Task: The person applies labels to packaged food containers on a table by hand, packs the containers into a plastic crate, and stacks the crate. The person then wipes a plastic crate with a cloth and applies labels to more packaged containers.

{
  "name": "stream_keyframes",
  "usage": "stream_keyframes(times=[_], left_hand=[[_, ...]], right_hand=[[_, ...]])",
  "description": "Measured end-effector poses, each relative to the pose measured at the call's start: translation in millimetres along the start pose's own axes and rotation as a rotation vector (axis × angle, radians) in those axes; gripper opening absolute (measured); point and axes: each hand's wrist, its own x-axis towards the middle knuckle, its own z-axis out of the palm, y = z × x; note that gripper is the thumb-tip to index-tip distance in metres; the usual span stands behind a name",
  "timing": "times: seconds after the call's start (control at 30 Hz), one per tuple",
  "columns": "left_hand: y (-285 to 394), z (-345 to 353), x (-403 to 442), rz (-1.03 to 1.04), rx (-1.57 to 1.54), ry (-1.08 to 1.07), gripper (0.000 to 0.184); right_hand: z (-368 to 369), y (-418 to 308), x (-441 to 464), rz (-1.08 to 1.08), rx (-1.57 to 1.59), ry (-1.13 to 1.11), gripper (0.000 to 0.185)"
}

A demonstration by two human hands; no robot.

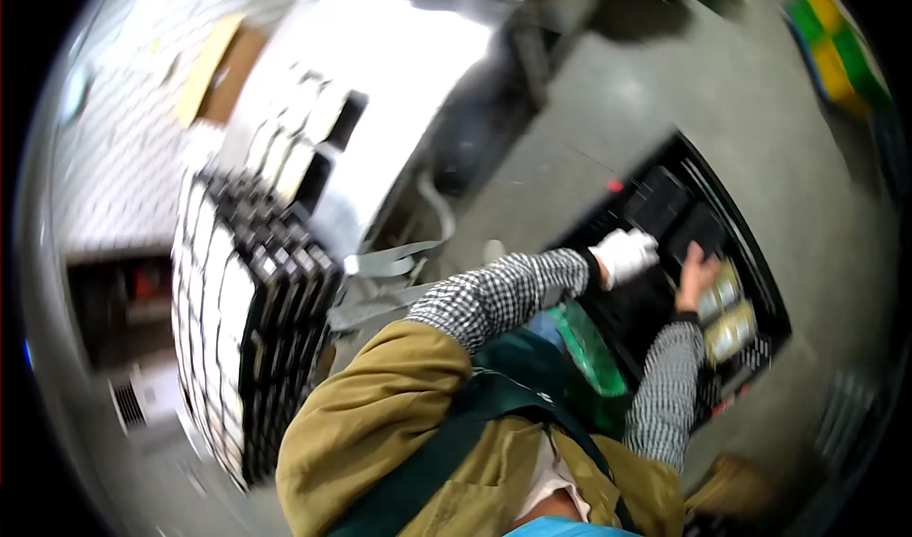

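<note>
My left hand, in a white glove, is over the black crate on the floor, beside the dark blocks in it. Its fingers are bent and blurred, and what they hold, if anything, cannot be made out. My right hand, bare, touches another dark block in the same crate. Just below the right hand lie yellowish packs with clear wrapping. A green translucent bag or sheet hangs at the crate's near side.
A shiny worktable stands upper left, with pale and dark pieces on it. Left of me rises a stack of black-and-white trays. An open cardboard box is behind it. A green and yellow crate stands at upper right.
</note>
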Motion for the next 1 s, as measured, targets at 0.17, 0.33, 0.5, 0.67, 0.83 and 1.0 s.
stream_keyframes(times=[0.17,0.33,0.5,0.67,0.83,1.0], left_hand=[[-38,-161,-122,-0.448,0.096,0.648,0.031],[-259,-161,-372,-1.475,0.23,0.794,0.037],[-358,-284,-504,-1.869,0.429,1.236,0.048],[-420,-358,-575,-2.159,0.688,1.136,0.063],[-425,-367,-579,-2.196,0.54,0.893,0.062],[-427,-361,-569,-2.108,0.671,0.774,0.058]], right_hand=[[39,-122,6,-0.313,-0.113,0.281,0.04],[195,-340,-72,-0.552,0.268,-0.413,0.027],[390,-493,-157,-0.876,0.255,-0.903,0.026],[571,-583,-224,-1.124,0.155,-0.856,0.033],[637,-635,-274,-1.064,-0.109,-1.088,0.039],[659,-611,-267,-0.876,0.131,-1.298,0.034]])
